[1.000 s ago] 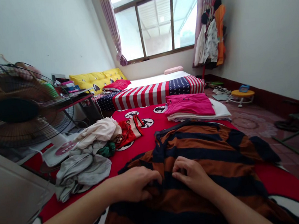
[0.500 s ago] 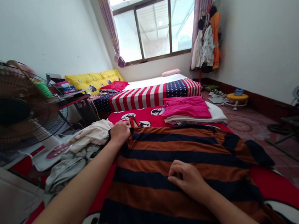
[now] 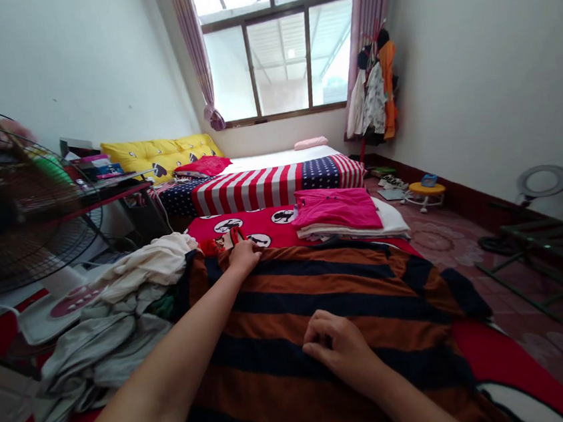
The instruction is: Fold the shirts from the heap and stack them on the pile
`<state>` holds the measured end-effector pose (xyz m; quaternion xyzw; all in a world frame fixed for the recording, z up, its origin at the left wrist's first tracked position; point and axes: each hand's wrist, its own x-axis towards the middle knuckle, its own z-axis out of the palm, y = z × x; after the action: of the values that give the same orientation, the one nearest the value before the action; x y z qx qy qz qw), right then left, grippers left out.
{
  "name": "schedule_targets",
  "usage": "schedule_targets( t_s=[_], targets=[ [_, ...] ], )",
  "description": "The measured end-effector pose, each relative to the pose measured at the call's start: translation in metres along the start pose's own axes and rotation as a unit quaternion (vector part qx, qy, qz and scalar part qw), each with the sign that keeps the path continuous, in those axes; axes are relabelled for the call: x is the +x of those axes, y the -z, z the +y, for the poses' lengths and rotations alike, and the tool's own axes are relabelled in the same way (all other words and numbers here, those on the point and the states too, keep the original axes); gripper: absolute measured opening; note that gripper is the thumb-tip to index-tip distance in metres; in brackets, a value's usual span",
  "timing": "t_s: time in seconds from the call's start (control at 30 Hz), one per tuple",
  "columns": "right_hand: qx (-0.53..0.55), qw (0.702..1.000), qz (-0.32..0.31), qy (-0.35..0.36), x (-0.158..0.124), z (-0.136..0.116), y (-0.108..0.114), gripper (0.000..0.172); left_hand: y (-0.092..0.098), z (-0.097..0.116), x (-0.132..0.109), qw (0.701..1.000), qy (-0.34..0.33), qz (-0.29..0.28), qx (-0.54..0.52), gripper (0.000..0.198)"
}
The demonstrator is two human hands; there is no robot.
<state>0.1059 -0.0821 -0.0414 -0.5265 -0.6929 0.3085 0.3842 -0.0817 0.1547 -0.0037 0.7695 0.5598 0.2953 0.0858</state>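
Closed on the striped shirt [image 3: 316, 301] at its far edge, my left hand [image 3: 243, 256] lies near a folded pink shirt [image 3: 336, 209]; my right hand [image 3: 339, 347] curls, grip unclear

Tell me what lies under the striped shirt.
The brown-and-navy striped shirt lies on a red cartoon-print bedspread, which shows past its edges. The part directly beneath the shirt is covered, so anything else under it cannot be seen.
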Motion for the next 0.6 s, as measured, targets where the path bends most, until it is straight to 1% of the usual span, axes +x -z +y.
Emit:
schedule_targets(
  t_s=[0.1,0.17,0.23,0.3,0.37,0.4,0.47,0.53,0.57,0.6],
  targets=[
    [0.045,0.998,0.032,0.004,0.001,0.002,-0.002,0.007,0.008,-0.001,-0.027,0.998,-0.061,0.015,-0.006,0.012],
    [0.106,0.993,0.057,-0.014,0.001,0.005,-0.003,0.014,0.009,-0.006,-0.049,0.992,-0.118,0.018,-0.035,0.008],
    [0.164,0.982,0.085,-0.044,0.002,0.007,-0.003,0.021,0.007,-0.012,-0.071,0.983,-0.164,0.000,-0.078,0.006],
    [0.194,0.971,0.117,-0.071,0.004,0.010,0.003,0.024,0.003,-0.018,-0.086,0.978,-0.174,-0.015,-0.113,0.006],
    [0.191,0.967,0.142,-0.089,0.011,0.014,0.016,0.027,0.001,-0.020,-0.095,0.978,-0.160,-0.018,-0.130,0.005],
    [0.180,0.967,0.153,-0.094,0.017,0.016,0.026,0.027,0.000,-0.020,-0.096,0.980,-0.149,-0.018,-0.133,0.008],
    [0.145,0.969,0.176,-0.097,0.035,0.023,0.050,0.024,0.001,-0.019,-0.096,0.982,-0.126,-0.016,-0.137,0.016],
    [0.121,0.963,0.210,-0.115,0.057,0.032,0.075,0.021,0.001,-0.018,-0.093,0.983,-0.110,-0.008,-0.147,0.022],
    [0.124,0.955,0.230,-0.140,0.069,0.038,0.086,0.024,0.001,-0.018,-0.092,0.983,-0.104,-0.001,-0.152,0.026],
    [0.139,0.942,0.251,-0.173,0.080,0.044,0.096,0.033,0.001,-0.018,-0.091,0.983,-0.101,0.006,-0.155,0.030]
  ],
)
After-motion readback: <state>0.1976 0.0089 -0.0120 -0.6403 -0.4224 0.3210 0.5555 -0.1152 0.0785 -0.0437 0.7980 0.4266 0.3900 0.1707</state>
